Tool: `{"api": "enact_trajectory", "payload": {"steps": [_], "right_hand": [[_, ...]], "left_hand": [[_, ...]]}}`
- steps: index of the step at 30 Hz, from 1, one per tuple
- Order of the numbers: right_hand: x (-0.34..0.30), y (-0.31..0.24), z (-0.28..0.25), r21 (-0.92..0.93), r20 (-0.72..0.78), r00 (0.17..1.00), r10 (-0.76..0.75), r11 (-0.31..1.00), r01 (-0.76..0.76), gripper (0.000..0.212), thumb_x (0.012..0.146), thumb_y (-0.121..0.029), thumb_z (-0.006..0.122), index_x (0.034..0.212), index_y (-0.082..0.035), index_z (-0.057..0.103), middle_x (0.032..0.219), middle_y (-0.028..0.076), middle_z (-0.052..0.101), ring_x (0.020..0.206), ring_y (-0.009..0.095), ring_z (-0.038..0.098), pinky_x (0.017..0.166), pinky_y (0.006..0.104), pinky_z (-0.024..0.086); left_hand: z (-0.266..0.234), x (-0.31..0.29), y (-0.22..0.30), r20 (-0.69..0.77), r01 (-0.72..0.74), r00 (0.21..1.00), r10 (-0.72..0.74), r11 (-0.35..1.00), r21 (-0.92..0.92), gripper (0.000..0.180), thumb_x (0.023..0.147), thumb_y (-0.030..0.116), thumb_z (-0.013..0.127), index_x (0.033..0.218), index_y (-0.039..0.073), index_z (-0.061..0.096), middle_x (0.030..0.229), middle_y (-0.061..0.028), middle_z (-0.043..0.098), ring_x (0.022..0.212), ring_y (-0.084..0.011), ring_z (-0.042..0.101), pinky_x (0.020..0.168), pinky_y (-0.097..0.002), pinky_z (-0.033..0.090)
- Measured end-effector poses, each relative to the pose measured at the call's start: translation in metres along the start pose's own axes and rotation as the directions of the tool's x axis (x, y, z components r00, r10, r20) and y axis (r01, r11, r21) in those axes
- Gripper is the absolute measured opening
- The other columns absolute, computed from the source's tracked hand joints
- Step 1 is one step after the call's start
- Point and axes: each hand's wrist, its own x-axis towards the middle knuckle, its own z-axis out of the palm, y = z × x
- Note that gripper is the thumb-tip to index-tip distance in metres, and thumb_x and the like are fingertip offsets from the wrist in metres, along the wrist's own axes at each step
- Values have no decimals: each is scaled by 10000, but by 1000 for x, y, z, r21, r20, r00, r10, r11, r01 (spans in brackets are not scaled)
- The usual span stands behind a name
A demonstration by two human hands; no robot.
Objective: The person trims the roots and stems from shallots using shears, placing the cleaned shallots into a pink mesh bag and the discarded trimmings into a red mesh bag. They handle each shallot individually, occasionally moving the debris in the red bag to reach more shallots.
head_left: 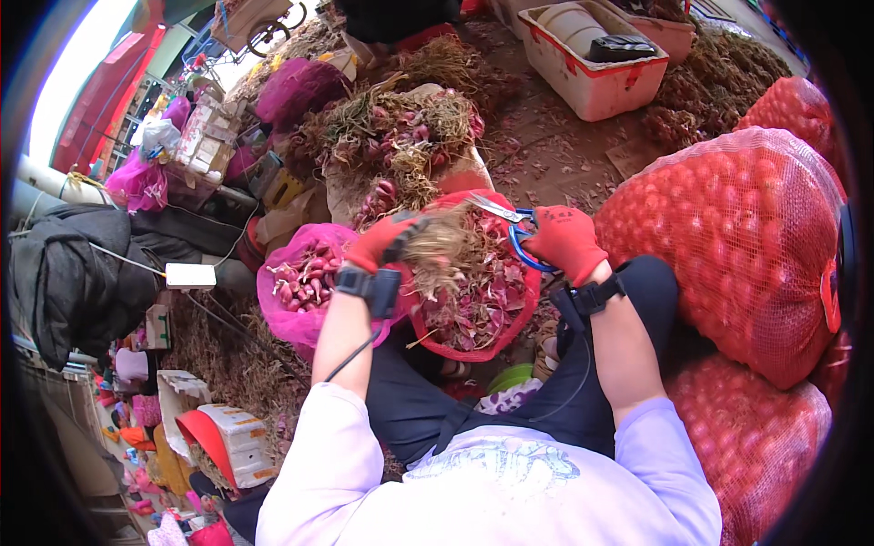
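Observation:
My right hand (566, 240), in a red glove, is closed round the blue handles of a pair of scissors (520, 238). The scissors' blades stand apart and point up and to the left. A tuft of dry shallot stalks (439, 250) is gripped in my left hand (378, 241), also gloved in red; whether bulbs hang from it is hidden. Both hands are over a red-rimmed container (529, 314) full of loose skins and trimmings (478, 318). Just left of it, a pink mesh bag (275, 247) holds trimmed shallots (308, 278).
Untrimmed shallots with stalks (401, 136) lie heaped ahead of me. Large red net sacks of bulbs (728, 237) crowd my right side. Farther off stands a white foam box (592, 86). A dark cloth (68, 273) and a white power bank (190, 276) are at left.

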Motion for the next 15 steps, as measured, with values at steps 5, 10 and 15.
{"api": "enact_trajectory", "payload": {"steps": [5,10,15], "right_hand": [[0,0,13,17,46,999,29,999,-30,414,709,-446,564,814,-56,653,773,142,640,733,308,629,655,393,496],[4,-6,43,-58,460,882,-104,987,147,406,726,-431,550,875,-73,669,848,128,659,794,284,639,685,379,503],[11,36,105,-234,370,921,126,971,-38,394,785,-397,487,906,-76,681,936,133,655,863,277,637,728,391,494]], "left_hand": [[44,26,29,-238,-101,886,-398,336,-936,368,883,146,533,1230,53,454,1100,-69,516,902,-152,547,798,-276,464],[99,-29,18,-745,-130,553,-373,845,-520,414,793,231,665,1123,35,512,820,-25,561,715,-126,520,654,-256,438],[182,-40,35,-596,204,796,-106,974,100,591,696,257,729,1168,15,468,1043,-169,536,934,-278,547,825,-364,448]]}}
